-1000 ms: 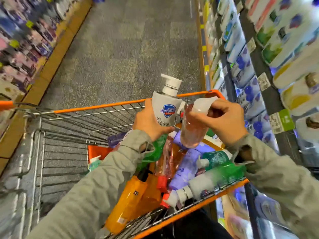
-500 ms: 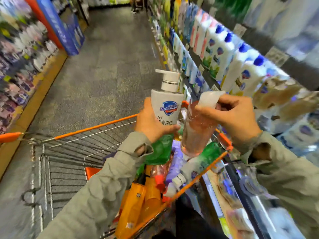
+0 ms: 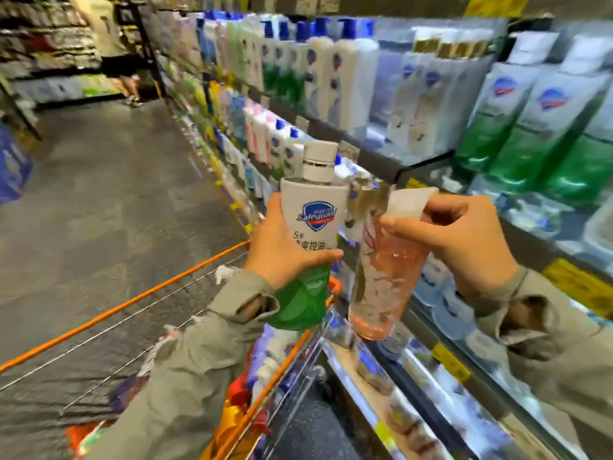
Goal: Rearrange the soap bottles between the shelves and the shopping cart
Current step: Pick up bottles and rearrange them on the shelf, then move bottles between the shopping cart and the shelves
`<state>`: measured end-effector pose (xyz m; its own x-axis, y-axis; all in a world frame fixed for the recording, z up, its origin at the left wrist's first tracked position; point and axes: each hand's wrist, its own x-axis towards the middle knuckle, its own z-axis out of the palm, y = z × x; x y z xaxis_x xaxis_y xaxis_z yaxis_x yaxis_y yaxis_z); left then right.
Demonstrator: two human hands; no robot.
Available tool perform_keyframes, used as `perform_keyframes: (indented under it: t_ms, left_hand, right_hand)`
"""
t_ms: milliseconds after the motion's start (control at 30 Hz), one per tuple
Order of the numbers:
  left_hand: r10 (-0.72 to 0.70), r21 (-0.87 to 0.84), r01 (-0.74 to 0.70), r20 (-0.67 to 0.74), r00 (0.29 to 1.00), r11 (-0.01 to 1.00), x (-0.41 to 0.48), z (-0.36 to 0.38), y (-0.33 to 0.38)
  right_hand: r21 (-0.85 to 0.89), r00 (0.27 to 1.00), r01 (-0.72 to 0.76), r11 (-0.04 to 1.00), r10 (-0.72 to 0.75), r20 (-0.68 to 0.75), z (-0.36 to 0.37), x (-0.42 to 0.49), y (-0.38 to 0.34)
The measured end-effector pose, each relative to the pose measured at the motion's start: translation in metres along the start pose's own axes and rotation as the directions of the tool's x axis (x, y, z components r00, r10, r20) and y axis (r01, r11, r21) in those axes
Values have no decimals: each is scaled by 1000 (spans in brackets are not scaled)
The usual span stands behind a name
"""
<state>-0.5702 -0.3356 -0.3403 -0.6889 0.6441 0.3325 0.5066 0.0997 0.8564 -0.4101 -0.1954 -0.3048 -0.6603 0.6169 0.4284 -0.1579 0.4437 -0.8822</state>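
White-and-green bottle (image 3: 310, 227): smooth glossy plastic, printed label. Pump cap (image 3: 320, 161): white plastic, silvery bands. Pink bottle (image 3: 384, 280): clear tinted plastic, shiny. Cart (image 3: 132, 302): thin metal wire, orange coated rim. Sleeves (image 3: 185, 376): matt cloth, creased. Floor (image 3: 99, 194): speckled, faint sheen. Shelf bottles (image 3: 351, 78): glossy plastic.

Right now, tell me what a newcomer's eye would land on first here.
At centre, the left hand grips a white-and-green Safeguard pump bottle, and beside it the right hand holds a clear pink bottle by its white cap. Behind them on the right run packed shelves; the orange cart sits below.
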Motion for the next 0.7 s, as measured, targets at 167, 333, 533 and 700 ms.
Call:
perform_keyframes:
  t_ms: [167, 333, 533, 700]
  left_hand:
    - [91, -107, -83, 68, 993, 991, 3, 51, 45]
    - [139, -217, -103, 157, 978, 971, 2, 111, 88]
    - [194, -234, -147, 192, 962, 961, -12, 168, 128]
    - [232, -284, -170, 201, 952, 944, -21, 197, 153]
  right_hand:
    - [-32, 994, -37, 999, 33, -107, -69, -26, -20]
    - [-41, 977, -67, 997, 57, -205, -136, -48, -36]
    - [-114, 956, -32, 993, -3, -294, -200, -75, -52]
    - [-113, 951, -31, 993, -5, -310, -232, -84, -55]
